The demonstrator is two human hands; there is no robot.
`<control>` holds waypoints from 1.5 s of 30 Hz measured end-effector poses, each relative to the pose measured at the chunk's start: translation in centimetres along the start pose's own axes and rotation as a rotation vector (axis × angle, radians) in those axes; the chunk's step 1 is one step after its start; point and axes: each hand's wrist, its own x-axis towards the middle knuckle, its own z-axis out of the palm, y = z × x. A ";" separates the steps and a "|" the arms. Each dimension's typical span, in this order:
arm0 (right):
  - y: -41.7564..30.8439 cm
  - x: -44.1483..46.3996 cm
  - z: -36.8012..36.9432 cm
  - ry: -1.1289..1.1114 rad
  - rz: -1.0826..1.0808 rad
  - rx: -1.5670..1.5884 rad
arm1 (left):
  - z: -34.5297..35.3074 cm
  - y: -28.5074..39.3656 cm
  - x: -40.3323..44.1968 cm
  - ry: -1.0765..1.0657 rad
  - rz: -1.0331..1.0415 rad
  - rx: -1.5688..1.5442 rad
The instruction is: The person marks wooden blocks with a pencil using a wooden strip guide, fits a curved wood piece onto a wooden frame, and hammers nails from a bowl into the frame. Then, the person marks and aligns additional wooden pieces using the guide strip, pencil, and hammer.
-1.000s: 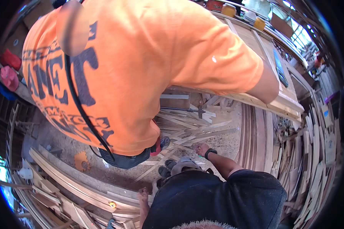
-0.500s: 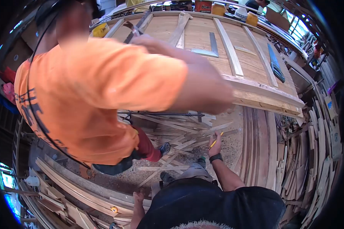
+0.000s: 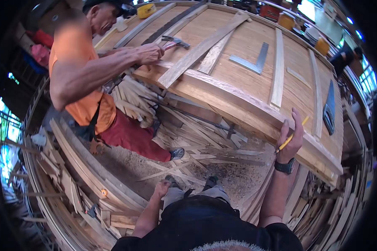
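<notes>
My right hand (image 3: 292, 146) is raised at the front edge of the long wooden frame rail (image 3: 238, 94), with a yellow pencil (image 3: 285, 143) held between thumb and fingers. Whether its fingers touch the rail I cannot tell. Low beside my left leg hangs my left hand (image 3: 161, 188), its fingers loosely bent and nothing visible in them. Across the panel (image 3: 222, 54) lie wooden strips and a metal try square (image 3: 255, 65). A co-worker in an orange shirt (image 3: 104, 108) grips a claw hammer (image 3: 176, 42) over the panel's left part.
On the panel's right lies a handsaw (image 3: 329, 111). Offcuts (image 3: 197, 129) litter the floor under the bench. Long boards (image 3: 92, 171) are stacked at left, with a tape measure (image 3: 104, 193) on them; more timber (image 3: 322, 217) lies at right. Another person (image 3: 347, 58) is at the back right.
My right hand has risen with the pencil from low down to the rail. The co-worker has shifted back to the left, uncovering the panel's left part and the hammer. My view has turned.
</notes>
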 end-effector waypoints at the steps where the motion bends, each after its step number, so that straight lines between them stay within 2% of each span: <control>1: 0.4 0.7 0.3 -0.084 0.028 -0.068 | 0.9 0.8 0.0 -0.010 -0.012 -0.113; 2: 0.3 1.1 0.8 -0.111 0.124 -0.065 | 1.7 1.6 -0.1 0.004 -0.023 -0.121; 3: 0.7 1.2 1.3 -0.117 0.119 -0.049 | 2.3 2.2 -0.3 0.001 -0.027 -0.112; 5: 1.7 0.8 2.3 -0.379 0.201 -0.151 | 2.7 4.3 -0.1 -0.054 -0.005 -0.011; 6: 1.8 0.3 3.0 -0.329 0.092 -0.253 | 2.3 5.8 0.2 -0.113 0.011 0.080; 7: 1.7 0.1 3.4 -0.373 0.104 -0.249 | 2.4 6.7 0.4 -0.126 0.122 -0.044; 8: 1.6 0.2 3.6 -0.334 0.083 -0.255 | 1.6 9.6 0.5 -0.242 0.217 -0.146; 9: 1.5 0.2 3.6 -0.304 0.056 -0.264 | 0.8 11.7 1.2 -0.526 0.031 -0.512; 10: 1.5 0.3 3.7 -0.329 0.068 -0.218 | 0.0 14.7 1.9 -0.590 0.077 -0.427; 11: 1.5 0.4 3.8 -0.344 0.083 -0.168 | -1.7 18.8 2.5 -0.681 0.132 -0.600; 12: 0.9 0.7 3.7 -0.368 0.077 -0.227 | -4.8 25.6 0.9 -0.580 0.192 -0.517; 13: 1.1 0.1 3.8 -0.390 0.073 -0.216 | -6.7 29.0 1.9 -0.583 0.251 -0.413; 15: 1.4 0.3 4.2 -0.320 -0.019 -0.260 | -10.4 36.2 1.6 -0.486 0.434 -0.462; 18: 2.0 -0.3 4.4 -0.285 0.011 -0.212 | -14.2 47.3 -0.1 -0.213 0.731 -0.546; 21: 1.4 0.0 4.4 -0.268 0.019 -0.192 | -17.3 56.4 2.0 -0.030 0.968 -0.318; 23: 1.1 -0.1 4.4 -0.257 0.014 -0.186 | -18.6 62.2 4.4 0.116 1.056 -0.198; 25: 0.9 0.1 4.4 -0.253 0.014 -0.176 | -19.4 67.2 9.6 0.112 1.056 -0.342; 27: 0.9 0.2 4.4 -0.257 0.019 -0.172 | -21.1 71.2 12.8 0.205 1.025 -0.230; 30: 0.9 0.1 4.4 -0.270 0.031 -0.170 | -23.8 75.8 21.8 0.284 1.010 -0.238; 32: 0.8 0.2 4.4 -0.293 0.046 -0.171 | -26.2 78.4 27.6 0.506 0.943 -0.016; 33: 0.7 0.2 4.2 -0.299 0.047 -0.176 | -27.2 79.2 30.1 0.500 0.940 -0.021; 35: 0.7 0.3 4.4 -0.297 0.026 -0.177 | -29.5 80.2 34.0 0.604 0.789 0.119; 36: 1.0 0.0 4.4 -0.318 0.045 -0.191 | -30.1 80.0 35.4 0.727 0.784 0.148; 37: 0.7 0.3 4.5 -0.335 0.057 -0.201 | -31.3 80.1 37.2 0.730 0.786 0.150; 39: 0.6 0.5 4.4 -0.354 0.087 -0.212 | -34.2 79.4 41.0 0.692 0.660 0.325; 41: 1.3 -1.4 5.0 -0.190 0.254 -0.098 | -37.2 78.1 44.1 0.699 0.583 0.427; 42: 2.1 -2.1 5.2 -0.118 0.241 -0.099 | -38.8 77.2 45.6 0.723 0.572 0.450; 45: 2.2 -2.9 5.4 -0.086 0.372 -0.105 | -44.0 75.4 50.7 0.693 0.521 0.494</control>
